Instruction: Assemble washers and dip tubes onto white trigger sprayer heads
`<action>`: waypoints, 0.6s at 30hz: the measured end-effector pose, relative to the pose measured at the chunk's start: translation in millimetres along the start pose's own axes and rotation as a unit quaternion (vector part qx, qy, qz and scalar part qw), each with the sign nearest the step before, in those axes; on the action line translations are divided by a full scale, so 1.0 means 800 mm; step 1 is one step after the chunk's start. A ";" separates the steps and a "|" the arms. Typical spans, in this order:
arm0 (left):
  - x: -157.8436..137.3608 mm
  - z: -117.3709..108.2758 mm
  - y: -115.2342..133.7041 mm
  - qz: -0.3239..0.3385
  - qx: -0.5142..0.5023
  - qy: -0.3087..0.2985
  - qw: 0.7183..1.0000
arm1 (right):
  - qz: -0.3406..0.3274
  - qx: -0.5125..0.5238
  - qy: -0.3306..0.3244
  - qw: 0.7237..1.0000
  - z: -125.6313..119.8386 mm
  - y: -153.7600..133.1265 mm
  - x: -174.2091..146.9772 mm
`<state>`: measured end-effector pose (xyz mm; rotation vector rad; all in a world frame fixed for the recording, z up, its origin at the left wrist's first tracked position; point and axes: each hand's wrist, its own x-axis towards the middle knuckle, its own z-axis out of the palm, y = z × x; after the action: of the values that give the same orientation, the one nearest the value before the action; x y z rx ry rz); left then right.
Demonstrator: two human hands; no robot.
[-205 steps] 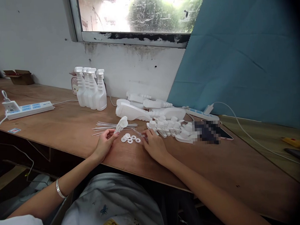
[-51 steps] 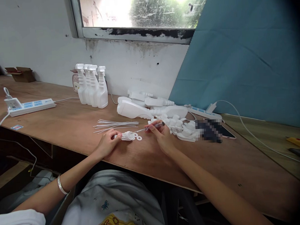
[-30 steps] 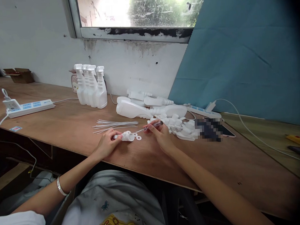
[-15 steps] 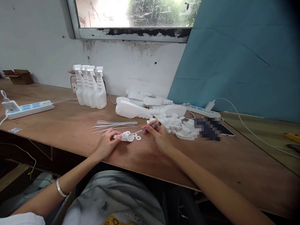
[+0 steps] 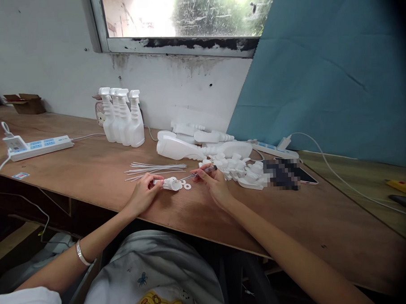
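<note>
My left hand (image 5: 146, 193) is closed around a white spray trigger head (image 5: 171, 184), which lies on its side just above the table with its round collar facing right. In my right hand (image 5: 214, 183) is a screwdriver (image 5: 204, 170) with a clear dark handle. Its thin metal shaft slants down to the left, and the tip is at the collar's opening; how deep it reaches I cannot tell. Beside the collar lie a few flat white ring washers (image 5: 187, 186). Thin white dip tubes (image 5: 153, 169) lie in a loose bundle behind my left hand.
Upright white spray bottles (image 5: 133, 121) stand at the back left. More bottles (image 5: 179, 146) lie on their sides by the wall, behind a pile of white trigger heads (image 5: 237, 166). A power strip (image 5: 41, 148) sits at left, a phone (image 5: 308, 176) at right.
Both hands keep their holds and have barely moved. The screwdriver and my right fingers have shifted very slightly.
</note>
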<state>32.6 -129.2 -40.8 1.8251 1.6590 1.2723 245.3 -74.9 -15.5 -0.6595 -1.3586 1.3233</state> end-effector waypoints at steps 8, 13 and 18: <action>0.000 0.001 0.001 -0.013 -0.028 0.019 0.999 | 0.015 -0.001 -0.041 0.999 0.003 0.003 -0.004; 0.002 0.002 -0.001 -0.024 -0.046 0.020 0.998 | 0.001 -0.034 -0.025 0.999 0.004 0.004 -0.005; 0.003 0.004 -0.002 -0.043 -0.073 0.024 0.996 | -0.006 -0.036 0.020 0.999 0.004 0.004 -0.003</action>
<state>33.7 -126.1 -42.8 1.6328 1.6050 1.3720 242.3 -77.2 -18.7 -0.7233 -1.3810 1.2496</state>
